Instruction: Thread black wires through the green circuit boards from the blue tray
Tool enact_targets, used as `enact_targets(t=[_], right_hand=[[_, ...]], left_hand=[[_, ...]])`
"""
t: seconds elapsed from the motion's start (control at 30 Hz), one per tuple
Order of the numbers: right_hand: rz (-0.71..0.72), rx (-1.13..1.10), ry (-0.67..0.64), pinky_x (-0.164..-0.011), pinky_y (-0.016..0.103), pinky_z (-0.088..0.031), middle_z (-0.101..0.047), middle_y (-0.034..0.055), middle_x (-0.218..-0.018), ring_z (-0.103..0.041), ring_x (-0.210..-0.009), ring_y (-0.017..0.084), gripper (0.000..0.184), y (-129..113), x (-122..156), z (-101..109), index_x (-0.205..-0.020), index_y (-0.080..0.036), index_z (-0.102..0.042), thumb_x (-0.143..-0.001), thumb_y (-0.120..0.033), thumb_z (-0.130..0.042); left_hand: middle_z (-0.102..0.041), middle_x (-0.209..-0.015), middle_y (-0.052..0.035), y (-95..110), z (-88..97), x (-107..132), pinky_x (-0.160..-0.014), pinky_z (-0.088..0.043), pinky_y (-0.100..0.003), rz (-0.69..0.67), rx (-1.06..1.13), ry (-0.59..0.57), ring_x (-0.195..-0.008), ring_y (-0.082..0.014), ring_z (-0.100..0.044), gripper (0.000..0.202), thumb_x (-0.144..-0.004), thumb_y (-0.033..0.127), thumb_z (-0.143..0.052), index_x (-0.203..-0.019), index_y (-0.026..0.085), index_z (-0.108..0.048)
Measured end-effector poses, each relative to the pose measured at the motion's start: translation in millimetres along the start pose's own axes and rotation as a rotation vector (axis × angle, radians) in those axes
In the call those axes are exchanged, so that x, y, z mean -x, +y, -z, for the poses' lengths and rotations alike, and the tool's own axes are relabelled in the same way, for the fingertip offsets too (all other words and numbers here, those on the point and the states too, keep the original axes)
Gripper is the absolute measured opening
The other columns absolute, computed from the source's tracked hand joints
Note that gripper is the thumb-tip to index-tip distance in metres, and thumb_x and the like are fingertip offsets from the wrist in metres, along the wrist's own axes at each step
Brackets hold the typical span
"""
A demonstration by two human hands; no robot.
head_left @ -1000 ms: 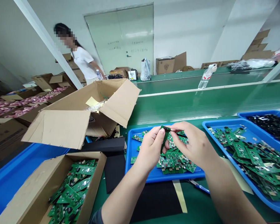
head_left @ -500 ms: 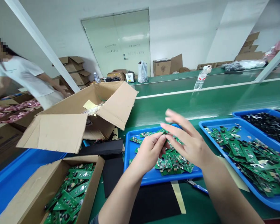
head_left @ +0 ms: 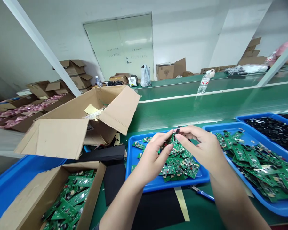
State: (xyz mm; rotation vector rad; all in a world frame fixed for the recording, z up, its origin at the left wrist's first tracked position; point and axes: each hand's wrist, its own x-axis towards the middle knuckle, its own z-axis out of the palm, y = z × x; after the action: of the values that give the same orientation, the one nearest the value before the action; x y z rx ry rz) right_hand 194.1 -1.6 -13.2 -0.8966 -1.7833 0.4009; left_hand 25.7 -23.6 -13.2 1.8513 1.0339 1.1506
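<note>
My left hand (head_left: 155,156) pinches a small green circuit board (head_left: 171,140) above the middle blue tray (head_left: 134,166), which holds a heap of green circuit boards (head_left: 180,161). My right hand (head_left: 201,147) is closed in a pinch on a small black part (head_left: 177,129) at the board's top edge. Both hands meet over the tray, fingertips almost touching.
A cardboard box of green boards (head_left: 69,198) stands at lower left. A large open carton (head_left: 86,118) lies behind it. Two more blue trays at right hold green boards (head_left: 259,159) and black parts (head_left: 276,127). A water bottle (head_left: 204,82) stands on the green conveyor. Black foam sheets (head_left: 115,179) lie near the front.
My right hand, spread open half a second ago, has closed on the black part at the board. The person at the left has gone out of view.
</note>
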Motion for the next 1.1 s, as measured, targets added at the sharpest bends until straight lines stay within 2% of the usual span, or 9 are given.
enact_targets(t=[0.2, 0.5, 0.67, 0.73, 0.8, 0.9, 0.97, 1.03, 1.1], right_hand=[[0.043, -0.089, 0.011, -0.065, 0.026, -0.053, -0.065, 0.0035, -0.081, -0.063, -0.075, 0.016, 0.008, 4, -2, -3, -0.078, -0.020, -0.060, -0.084, -0.016, -0.058], [0.157, -0.092, -0.031, -0.080, 0.033, -0.052, -0.065, 0.0059, -0.092, -0.063, -0.090, 0.019, 0.012, 1, -2, -5, -0.084, -0.022, -0.065, -0.083, -0.012, -0.058], [0.146, -0.299, -0.117, -0.086, 0.034, -0.052, -0.063, 0.0069, -0.106, -0.060, -0.103, 0.021, 0.024, 3, -1, 5, -0.091, -0.025, -0.069, -0.083, -0.008, -0.053], [-0.016, -0.475, -0.084, -0.077, 0.033, -0.055, -0.067, 0.0053, -0.095, -0.065, -0.089, 0.019, 0.018, 10, -4, 3, -0.091, -0.024, -0.068, -0.084, -0.015, -0.054], [-0.275, -0.683, -0.048, -0.062, 0.030, -0.056, -0.068, 0.0032, -0.081, -0.066, -0.070, 0.016, 0.010, 22, -10, -4, -0.088, -0.023, -0.066, -0.084, -0.026, -0.057], [-0.585, -0.881, 0.033, -0.051, 0.026, -0.054, -0.066, 0.0017, -0.069, -0.064, -0.060, 0.015, 0.020, 44, -21, -16, -0.078, -0.020, -0.063, -0.079, -0.040, -0.061], [-0.598, -0.868, 0.182, -0.057, 0.025, -0.054, -0.066, 0.0014, -0.073, -0.065, -0.067, 0.014, 0.019, 55, -27, -20, -0.075, -0.020, -0.062, -0.076, -0.039, -0.064], [-0.473, -0.751, 0.398, -0.069, 0.027, -0.055, -0.068, 0.0014, -0.085, -0.065, -0.079, 0.014, 0.011, 58, -28, -18, -0.076, -0.021, -0.063, -0.074, -0.032, -0.067], [-0.306, -0.603, 0.523, -0.081, 0.031, -0.053, -0.068, 0.0023, -0.096, -0.065, -0.089, 0.016, 0.008, 52, -25, -11, -0.079, -0.022, -0.065, -0.074, -0.027, -0.067]], left_hand=[[-0.062, -0.117, -0.0073, -3, -0.9, -2, -0.095, -0.043, -0.035, 0.018, -0.069, 0.077, -0.109, -0.0224, -0.056, 0.036, -0.087, 0.025, -0.055, -0.123, 0.025, -0.057], [-0.064, -0.107, -0.0089, -11, -3.8, -1, -0.087, -0.051, -0.033, 0.050, 0.124, 0.160, -0.099, -0.0212, -0.061, 0.037, -0.085, 0.027, -0.059, -0.122, 0.023, -0.058], [-0.065, -0.110, -0.0111, -14, 0.3, -3, -0.089, -0.051, -0.035, 0.003, 0.141, 0.255, -0.104, -0.0222, -0.062, 0.037, -0.086, 0.028, -0.058, -0.122, 0.020, -0.056], [-0.066, -0.112, -0.0104, -14, 2.9, -3, -0.092, -0.050, -0.036, -0.078, 0.087, 0.269, -0.106, -0.0218, -0.062, 0.037, -0.085, 0.026, -0.060, -0.121, 0.021, -0.056], [-0.066, -0.113, -0.0090, -12, 5.7, -3, -0.094, -0.050, -0.036, -0.213, -0.033, 0.283, -0.107, -0.0207, -0.062, 0.037, -0.084, 0.022, -0.061, -0.120, 0.022, -0.056], [-0.067, -0.114, -0.0085, -11, 10.3, -4, -0.097, -0.049, -0.039, -0.482, -0.333, 0.300, -0.110, -0.0202, -0.061, 0.036, -0.083, 0.013, -0.060, -0.118, 0.022, -0.056], [-0.067, -0.114, -0.0104, -13, 13.1, -6, -0.100, -0.047, -0.042, -0.630, -0.502, 0.305, -0.113, -0.0209, -0.060, 0.035, -0.083, 0.009, -0.059, -0.117, 0.019, -0.056], [-0.067, -0.112, -0.0125, -16, 14.9, -7, -0.100, -0.047, -0.043, -0.716, -0.597, 0.312, -0.111, -0.0213, -0.061, 0.033, -0.082, 0.008, -0.060, -0.114, 0.016, -0.057], [-0.068, -0.111, -0.0132, -19, 15.3, -8, -0.099, -0.048, -0.043, -0.755, -0.646, 0.321, -0.109, -0.0213, -0.062, 0.032, -0.081, 0.009, -0.062, -0.112, 0.015, -0.057]])
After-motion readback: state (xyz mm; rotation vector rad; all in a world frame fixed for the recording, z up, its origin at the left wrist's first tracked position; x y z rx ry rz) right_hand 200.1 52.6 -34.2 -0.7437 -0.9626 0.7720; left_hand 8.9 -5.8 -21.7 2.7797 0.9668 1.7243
